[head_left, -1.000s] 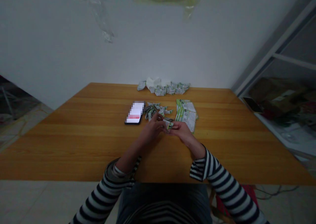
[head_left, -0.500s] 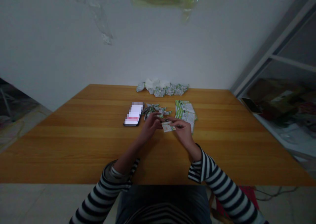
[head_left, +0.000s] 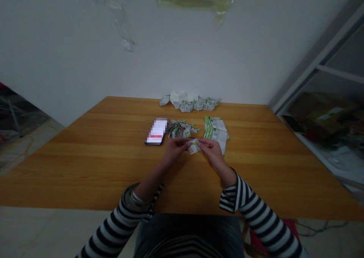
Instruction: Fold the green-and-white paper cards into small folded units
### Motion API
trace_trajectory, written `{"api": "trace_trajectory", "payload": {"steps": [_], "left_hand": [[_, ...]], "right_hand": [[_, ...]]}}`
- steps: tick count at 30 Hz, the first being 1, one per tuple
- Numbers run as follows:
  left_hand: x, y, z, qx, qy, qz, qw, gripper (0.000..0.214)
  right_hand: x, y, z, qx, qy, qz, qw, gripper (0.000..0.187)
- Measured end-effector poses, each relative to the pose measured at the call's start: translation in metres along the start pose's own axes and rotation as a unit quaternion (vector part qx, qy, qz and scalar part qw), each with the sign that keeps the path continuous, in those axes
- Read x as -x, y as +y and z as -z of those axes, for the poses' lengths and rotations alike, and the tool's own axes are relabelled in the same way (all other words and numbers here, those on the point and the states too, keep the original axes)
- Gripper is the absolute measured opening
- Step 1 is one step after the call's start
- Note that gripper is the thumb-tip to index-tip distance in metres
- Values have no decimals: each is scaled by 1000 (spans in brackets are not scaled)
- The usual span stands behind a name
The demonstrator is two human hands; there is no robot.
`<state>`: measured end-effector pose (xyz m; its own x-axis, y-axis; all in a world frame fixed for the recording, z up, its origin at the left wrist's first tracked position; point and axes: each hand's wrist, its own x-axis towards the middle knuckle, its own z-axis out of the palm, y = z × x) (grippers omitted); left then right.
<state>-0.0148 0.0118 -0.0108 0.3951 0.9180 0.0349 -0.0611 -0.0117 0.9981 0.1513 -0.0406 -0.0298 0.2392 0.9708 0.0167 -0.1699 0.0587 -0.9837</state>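
Between my two hands is a small folded piece of printed paper (head_left: 193,147), white with green and reddish print. My left hand (head_left: 175,149) pinches its left edge with thumb and fingers. The right edge is pinched by my right hand (head_left: 212,150). Both hands hover just above the wooden table. Right behind them lies a heap of folded paper pieces (head_left: 182,129). A stack of green and white printed sheets (head_left: 216,131) lies beyond my right hand, partly covered by it.
A phone (head_left: 157,131) with a lit, blurred screen lies left of the paper heap on the wooden table (head_left: 108,155). Crumpled or folded papers (head_left: 193,102) line the table's back edge by the wall. Shelving (head_left: 315,110) stands at the right.
The paper has been folded smaller and turned between my fingers. My left fingers have come down from a raised position to grip its left edge. The view has shifted slightly.
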Motion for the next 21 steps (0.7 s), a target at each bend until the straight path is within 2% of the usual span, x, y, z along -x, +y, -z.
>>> {"api": "trace_trajectory", "payload": {"steps": [3, 7, 9, 12, 15, 18, 21], "left_hand": [[0, 0, -2, -6, -24, -5, 1000, 37], [2, 1, -3, -100, -22, -30, 994, 32], [3, 3, -4, -131, -5, -45, 990, 33], [5, 5, -5, -120, 23, -58, 991, 33], [4, 4, -6, -83, 0, -41, 996, 34], [0, 1, -3, -80, -39, -10, 996, 42], [-3, -4, 2, -136, -52, -28, 989, 47]], "right_hand": [[-2, 7, -1, 9, 1, 10, 1000, 30], [-1, 9, -3, 53, -44, 42, 997, 25], [1, 8, -5, 54, -75, 32, 995, 27], [3, 9, -6, 35, -102, -9, 994, 31], [2, 10, -3, 74, -52, 12, 996, 26], [1, 8, 2, 151, 9, 81, 985, 17], [2, 3, 5, 212, 26, 172, 962, 9]]}}
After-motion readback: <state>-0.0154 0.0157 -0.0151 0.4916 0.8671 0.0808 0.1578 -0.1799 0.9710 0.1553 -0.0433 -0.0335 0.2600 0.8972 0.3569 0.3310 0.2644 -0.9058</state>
